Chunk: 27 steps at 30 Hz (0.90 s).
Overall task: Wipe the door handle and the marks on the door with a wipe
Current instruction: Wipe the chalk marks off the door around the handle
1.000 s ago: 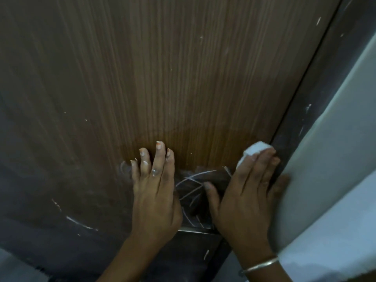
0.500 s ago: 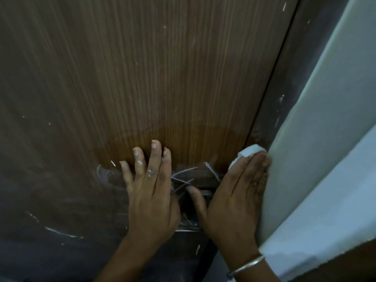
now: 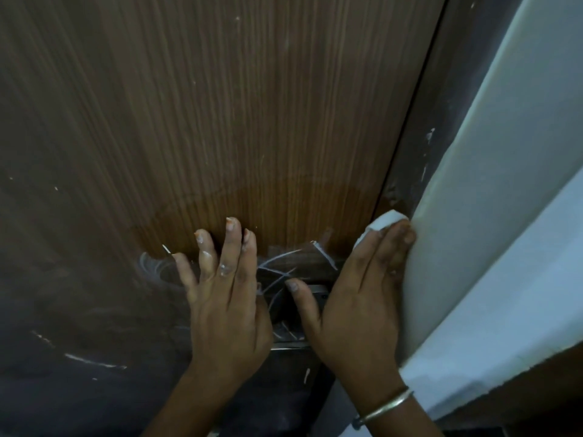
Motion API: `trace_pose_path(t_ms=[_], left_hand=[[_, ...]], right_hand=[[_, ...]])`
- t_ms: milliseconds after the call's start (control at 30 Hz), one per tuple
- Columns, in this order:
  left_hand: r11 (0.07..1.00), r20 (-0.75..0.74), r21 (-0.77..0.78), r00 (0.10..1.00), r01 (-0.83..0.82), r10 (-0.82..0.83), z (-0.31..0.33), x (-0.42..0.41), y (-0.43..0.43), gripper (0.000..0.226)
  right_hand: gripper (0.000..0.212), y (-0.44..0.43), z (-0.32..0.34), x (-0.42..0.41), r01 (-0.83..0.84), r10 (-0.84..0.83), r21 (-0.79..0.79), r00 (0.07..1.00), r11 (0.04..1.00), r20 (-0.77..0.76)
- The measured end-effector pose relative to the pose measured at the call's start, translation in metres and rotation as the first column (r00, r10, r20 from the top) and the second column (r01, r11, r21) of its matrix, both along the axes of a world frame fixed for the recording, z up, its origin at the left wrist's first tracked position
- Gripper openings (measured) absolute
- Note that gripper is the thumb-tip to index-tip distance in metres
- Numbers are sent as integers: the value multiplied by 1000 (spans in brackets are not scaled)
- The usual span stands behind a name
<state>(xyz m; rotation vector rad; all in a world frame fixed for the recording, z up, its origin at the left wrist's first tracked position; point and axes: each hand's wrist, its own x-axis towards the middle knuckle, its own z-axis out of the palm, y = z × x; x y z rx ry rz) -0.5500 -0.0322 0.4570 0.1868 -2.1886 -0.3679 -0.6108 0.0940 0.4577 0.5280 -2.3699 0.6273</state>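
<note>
The pale wall (image 3: 504,184) at 3 o'clock crowds your right hand (image 3: 356,313), whose straight fingers (image 3: 375,257) press the white wipe (image 3: 383,223) against the door (image 3: 220,121) edge. Your left hand (image 3: 224,304) lies flat on the door, fingers spread. Between them sit chalky marks (image 3: 277,260) and the half-hidden metal handle (image 3: 318,290).

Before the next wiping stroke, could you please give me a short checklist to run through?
1. White folded wipe pressed under the fingers of the right hand: ok.
2. Left hand flat on the brown wood-grain door: ok.
3. White scratch marks between the hands removed: not ok, visible.
4. Metal door handle wiped: cannot tell, mostly hidden.
5. White streak at the door's lower left removed: not ok.
</note>
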Motion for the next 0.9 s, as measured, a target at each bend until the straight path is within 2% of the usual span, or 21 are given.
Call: trace_pose_path(t_ms=[67,167,233,300,400,500,600,700,800,900], left_hand=[[1000,8,-3,1000,10,-10,-2,1,0,65],[1000,9,-8,1000,19,-19,-2,3,0,65],[1000,7,-5,1000,24,-24,-2,3,0,64],[999,8,-7,999,31,-31,-2,5,1,64],[999,5,-8,999,52,-52,-4,7,4,65],[998,13,-19,998,62,-62,-5,8,8,66],[998,34,-22,998,55,-54,-8,10,9,68],[999,52,-9,998,40,-39,-11,13,8,68],[999,72,4,997,33,-33,-13,16,6,68],[1000,75,13,997,23,-24,-14,18,5,67]], right_hand=[[97,6,-6,5,-14,13,34,999,999,39],[93,13,-30,19,-37,18,88,979,995,205],[95,14,-46,26,-77,60,40,948,996,311],[98,11,-50,30,-106,135,-95,914,990,382],[95,2,-35,27,-133,204,-236,928,963,312],[94,-1,-17,15,-181,227,-245,958,952,175],[91,8,-19,3,-269,300,-213,945,939,131],[81,23,-50,-2,-355,373,-134,914,925,160],[94,29,-93,9,-333,365,-152,879,931,308],[96,32,-123,17,-341,393,-203,848,918,354]])
